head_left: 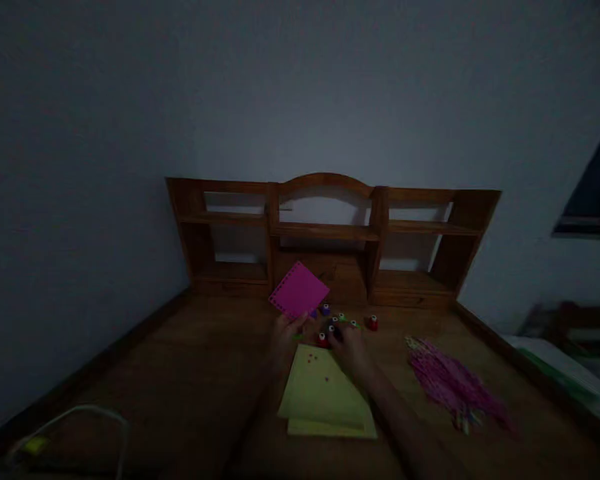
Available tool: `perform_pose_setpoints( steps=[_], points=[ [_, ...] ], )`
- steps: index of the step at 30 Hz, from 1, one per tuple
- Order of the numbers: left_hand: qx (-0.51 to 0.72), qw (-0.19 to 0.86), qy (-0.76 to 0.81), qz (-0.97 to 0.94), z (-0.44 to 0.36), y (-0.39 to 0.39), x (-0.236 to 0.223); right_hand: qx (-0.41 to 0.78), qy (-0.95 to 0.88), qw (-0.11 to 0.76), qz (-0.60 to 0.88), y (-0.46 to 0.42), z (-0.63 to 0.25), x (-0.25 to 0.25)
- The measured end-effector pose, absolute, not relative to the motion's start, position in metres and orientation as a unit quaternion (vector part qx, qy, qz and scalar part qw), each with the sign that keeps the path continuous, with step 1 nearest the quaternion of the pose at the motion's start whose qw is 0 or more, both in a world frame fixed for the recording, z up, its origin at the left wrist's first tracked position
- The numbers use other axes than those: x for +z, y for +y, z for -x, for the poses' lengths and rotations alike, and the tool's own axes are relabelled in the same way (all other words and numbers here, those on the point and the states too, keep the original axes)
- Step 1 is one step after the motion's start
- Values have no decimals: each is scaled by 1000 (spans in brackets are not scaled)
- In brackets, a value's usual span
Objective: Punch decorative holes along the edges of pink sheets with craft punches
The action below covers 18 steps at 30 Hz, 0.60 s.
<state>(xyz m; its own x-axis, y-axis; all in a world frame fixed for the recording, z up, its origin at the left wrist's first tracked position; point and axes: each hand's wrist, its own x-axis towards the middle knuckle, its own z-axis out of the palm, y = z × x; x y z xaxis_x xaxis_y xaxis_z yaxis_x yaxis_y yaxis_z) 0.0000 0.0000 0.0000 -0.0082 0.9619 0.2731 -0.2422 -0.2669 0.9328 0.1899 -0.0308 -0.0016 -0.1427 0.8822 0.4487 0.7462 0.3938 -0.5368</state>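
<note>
My left hand (283,333) pinches the lower corner of a bright pink sheet of paper (300,291), which is raised and has a row of holes along its left edges. My right hand (349,341) has its fingers curled round a small dark paper punch (332,329) with a pale round top. Close by stand several more little punches, among them a red punch (323,339), a blue punch (325,309) and a green one. Yellow paper sheets (325,400) lie below both hands, with a few tiny red cut-outs on top.
Another red punch (373,323) stands to the right of the group. Further right lies a pink bundle of thin strips (450,380). A wooden shelf unit (325,231) stands against the wall at the back. A pale cord (87,408) loops at the lower left.
</note>
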Motion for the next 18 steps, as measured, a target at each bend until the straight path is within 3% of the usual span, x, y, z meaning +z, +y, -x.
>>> perform_pose_setpoints(
  steps=[18],
  points=[
    [601, 511, 330, -519, -4, -4, 7, 104, -757, 370, 528, -33, -191, 0]
  ],
)
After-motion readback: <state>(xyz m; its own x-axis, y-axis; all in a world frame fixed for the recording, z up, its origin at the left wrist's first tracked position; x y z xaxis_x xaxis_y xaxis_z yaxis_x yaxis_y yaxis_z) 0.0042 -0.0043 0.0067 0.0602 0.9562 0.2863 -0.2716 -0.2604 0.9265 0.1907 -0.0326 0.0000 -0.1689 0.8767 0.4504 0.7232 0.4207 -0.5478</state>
